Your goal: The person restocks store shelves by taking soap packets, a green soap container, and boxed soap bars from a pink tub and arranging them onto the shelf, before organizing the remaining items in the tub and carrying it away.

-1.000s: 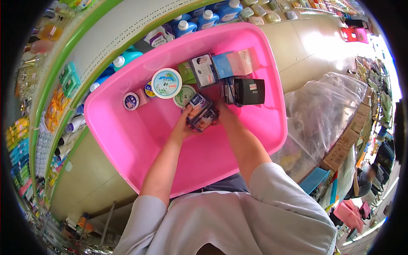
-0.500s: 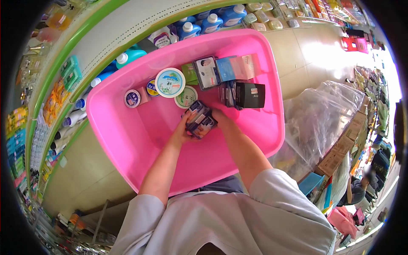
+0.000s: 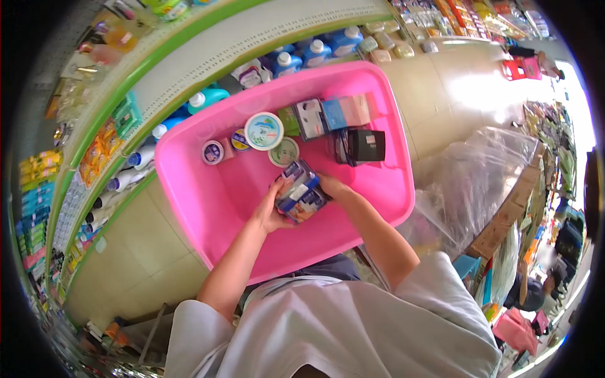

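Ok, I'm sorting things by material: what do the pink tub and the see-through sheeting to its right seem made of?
The pink tub looks like moulded plastic, smooth and fairly glossy, from its soft sheen and rounded rim. The see-through sheeting is probably thin, shiny plastic film: it wrinkles and catches light.

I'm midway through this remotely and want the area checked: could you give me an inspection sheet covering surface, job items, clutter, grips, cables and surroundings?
Surface: pink tub, goods grouped toward its far side.
Job items: dark-blue packs, held together over the tub; count unclear.
Clutter: white-lidded container and black box among goods beyond the packs.
Grips: left hand and right hand on the packs.
Cables: nothing seen.
Surroundings: blue bottles ahead; plastic sheeting and a person rightward.
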### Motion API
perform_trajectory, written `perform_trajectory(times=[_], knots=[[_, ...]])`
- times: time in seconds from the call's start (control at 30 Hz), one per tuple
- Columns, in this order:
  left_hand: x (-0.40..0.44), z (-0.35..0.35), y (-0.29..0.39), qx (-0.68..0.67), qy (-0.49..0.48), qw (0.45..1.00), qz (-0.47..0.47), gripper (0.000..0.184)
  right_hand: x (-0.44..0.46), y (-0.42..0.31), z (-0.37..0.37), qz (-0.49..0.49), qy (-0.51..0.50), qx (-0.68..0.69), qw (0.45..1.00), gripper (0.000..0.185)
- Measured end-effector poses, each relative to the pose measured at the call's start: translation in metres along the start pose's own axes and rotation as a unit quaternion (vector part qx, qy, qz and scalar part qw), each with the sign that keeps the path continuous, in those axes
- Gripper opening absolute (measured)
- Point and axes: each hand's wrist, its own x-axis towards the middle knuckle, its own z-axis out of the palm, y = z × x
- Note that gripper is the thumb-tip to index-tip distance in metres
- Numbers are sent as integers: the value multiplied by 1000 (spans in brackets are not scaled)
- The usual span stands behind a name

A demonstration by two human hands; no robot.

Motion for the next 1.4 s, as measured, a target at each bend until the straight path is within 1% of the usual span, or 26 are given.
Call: perform_trajectory(times=[0.07,0.13,0.2,0.23,0.3,0.43,0.5,0.53,0.57,0.63,0.7,0.77,0.8,0.83,0.9,0.97,1.0,1.1,1.13,1.17,1.2,1.23,1.3,1.33,1.37,1.4], knots=[[-27,11,2,-8,4,999,-33,60,-82,-53,-1,-15,23,-41,999,48],[-43,13,-1,-3,3,1000,-14,63,-133,-77,5,-27,-8,99,995,55],[-65,26,1,-5,23,999,27,62,-161,-85,-3,-56,-93,174,979,66],[-77,33,3,21,26,999,40,63,-171,-86,-5,-60,-111,158,979,66],[-98,42,8,41,33,997,64,63,-187,-93,-7,-268,-158,48,949,84],[-133,55,19,44,35,991,125,63,-220,-132,19,-329,-163,13,930,98],[-156,63,28,32,48,986,155,64,-221,-151,38,-361,-98,13,927,101],[-170,65,35,21,57,979,196,59,-220,-161,43,-411,-83,-36,907,98],[-182,67,41,10,65,969,236,54,-221,-174,48,-414,-83,-58,905,100],[-206,65,55,22,45,964,261,53,-234,-204,64,-394,-97,-47,913,96],[-227,58,67,38,32,953,299,52,-231,-225,77,-416,-93,-57,903,94],[-247,49,74,90,-31,926,365,48,-230,-239,91,-439,-97,-68,891,93],[-256,53,73,42,-12,915,400,42,-228,-243,98,-424,-113,-15,898,92],[-263,50,72,37,-10,912,407,42,-226,-247,103,-407,-128,37,904,92],[-274,44,73,21,0,907,420,44,-215,-246,109,-405,-137,52,902,88],[-281,34,72,17,21,903,428,44,-207,-244,111,-337,-167,120,919,82],[-284,28,71,16,43,901,431,44,-212,-245,116,-316,-171,149,921,72],[-290,3,69,-11,23,906,423,44,-198,-244,120,-302,-218,154,915,61],[-291,-9,68,-16,22,902,431,44,-193,-244,128,-407,-166,32,898,49],[-291,-21,65,-79,-4,895,438,43,-194,-249,126,-308,-241,182,902,45],[-293,-31,63,-142,-31,885,443,43,-195,-256,131,-318,-226,177,904,45],[-294,-40,63,-147,-32,882,448,43,-194,-262,136,-327,-209,173,905,45],[-298,-59,63,-231,-9,819,525,42,-187,-281,143,-307,-216,176,910,45],[-302,-82,62,-228,-66,821,520,40,-178,-292,146,-318,-213,157,910,44],[-306,-101,61,-232,-69,820,518,40,-172,-308,147,-353,-208,76,909,43],[-307,-116,58,-241,-14,799,550,39,-162,-320,153,-368,-177,34,912,44]])
